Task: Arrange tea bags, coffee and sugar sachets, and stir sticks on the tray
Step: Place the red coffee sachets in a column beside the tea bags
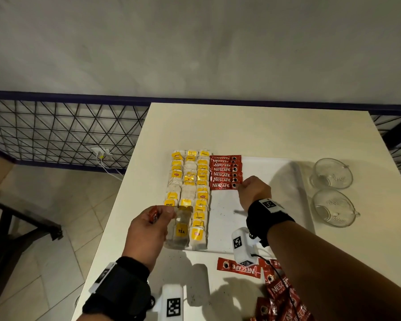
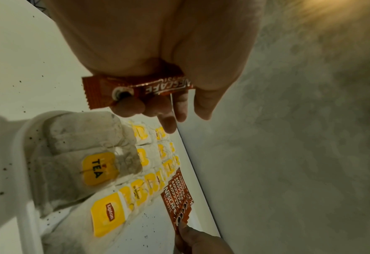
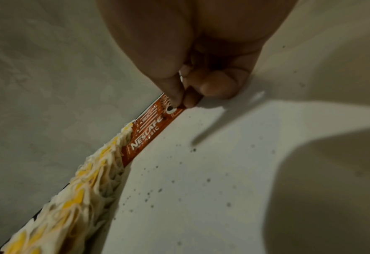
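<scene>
Tea bags (image 1: pixel 190 191) laid in three columns at white tray (image 1: pixel 264 172) left; red coffee sachets (image 1: pixel 225 172) overlapped beside them; more sachets (image 1: pixel 280 295) heaped off-tray.

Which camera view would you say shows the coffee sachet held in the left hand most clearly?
The left wrist view: the coffee sachet lies broadside, lettering legible, gripped by the left hand. The head view shows only a red sliver between the fingers. The right wrist view does not show it.

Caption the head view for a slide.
Right hand pinches the nearest sachet of the tray row; left hand holds another.
</scene>
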